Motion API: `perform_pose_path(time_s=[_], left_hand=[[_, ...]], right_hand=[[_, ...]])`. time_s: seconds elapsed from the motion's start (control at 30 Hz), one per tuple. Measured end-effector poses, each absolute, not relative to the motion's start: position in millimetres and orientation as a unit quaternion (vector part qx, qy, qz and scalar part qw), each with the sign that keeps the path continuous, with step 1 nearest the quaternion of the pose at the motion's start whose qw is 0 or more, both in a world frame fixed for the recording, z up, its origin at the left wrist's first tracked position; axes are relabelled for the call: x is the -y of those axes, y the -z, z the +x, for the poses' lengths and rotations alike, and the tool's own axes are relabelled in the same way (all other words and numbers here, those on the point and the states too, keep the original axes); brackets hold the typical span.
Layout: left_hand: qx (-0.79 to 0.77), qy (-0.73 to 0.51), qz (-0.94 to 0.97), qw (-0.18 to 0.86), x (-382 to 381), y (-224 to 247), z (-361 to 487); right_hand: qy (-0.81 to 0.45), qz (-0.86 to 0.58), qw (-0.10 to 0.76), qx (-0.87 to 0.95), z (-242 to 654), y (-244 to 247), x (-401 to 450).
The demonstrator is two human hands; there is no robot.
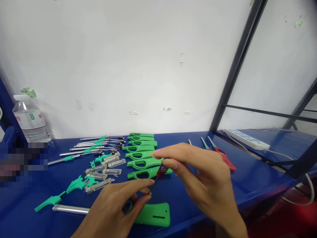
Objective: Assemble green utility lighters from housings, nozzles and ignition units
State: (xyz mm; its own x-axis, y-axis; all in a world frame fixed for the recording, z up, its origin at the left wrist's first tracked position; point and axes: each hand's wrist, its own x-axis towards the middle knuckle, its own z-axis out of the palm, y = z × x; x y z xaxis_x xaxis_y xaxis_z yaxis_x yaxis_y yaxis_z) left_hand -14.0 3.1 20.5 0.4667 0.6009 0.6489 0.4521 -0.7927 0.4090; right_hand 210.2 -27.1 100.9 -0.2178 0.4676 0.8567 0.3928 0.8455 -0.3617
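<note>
Clear plastic fuel tanks (112, 171), teal triggers (77, 185) and metal-tubed igniter assemblies (69, 154) are lying at left, with green lighter shells (146, 147) at centre and red lighters (230, 164) at right partly hidden behind the right hand (208, 180). The green lighter (158, 215) is lying near the table's (193, 211) front edge, the left hand (119, 203) covering its middle. The right hand is pinching the screwdriver (161, 171) by its handle, tip slanting down to the left fingertips, whose exact grip cannot be told.

Bottle (31, 122) by white wall (148, 66); power strip (247, 140) right; blurred red object (300, 215), perhaps stool.
</note>
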Motion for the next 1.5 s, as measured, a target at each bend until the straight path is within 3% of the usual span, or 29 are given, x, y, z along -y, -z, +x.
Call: perform_pose_path(time_s=[0.2,0.67,1.13,1.4,1.5], left_hand=[[-0.294,-0.391,0.865,0.107,-1,-16,-4],[-0.304,-0.328,0.877,0.174,6,13,19],[-0.31,-0.312,0.882,0.167,3,14,20],[-0.377,-0.134,0.9,0.174,6,-12,21],[-0.379,-0.128,0.903,0.159,6,-9,19]], right_hand=[[-0.144,-0.265,0.476,0.826,213,-102,31],[-0.189,-0.343,0.333,0.858,228,-103,46],[-0.158,-0.353,0.315,0.866,233,-106,45],[-0.107,-0.408,0.326,0.846,233,-108,36],[-0.106,-0.403,0.328,0.848,231,-107,33]])
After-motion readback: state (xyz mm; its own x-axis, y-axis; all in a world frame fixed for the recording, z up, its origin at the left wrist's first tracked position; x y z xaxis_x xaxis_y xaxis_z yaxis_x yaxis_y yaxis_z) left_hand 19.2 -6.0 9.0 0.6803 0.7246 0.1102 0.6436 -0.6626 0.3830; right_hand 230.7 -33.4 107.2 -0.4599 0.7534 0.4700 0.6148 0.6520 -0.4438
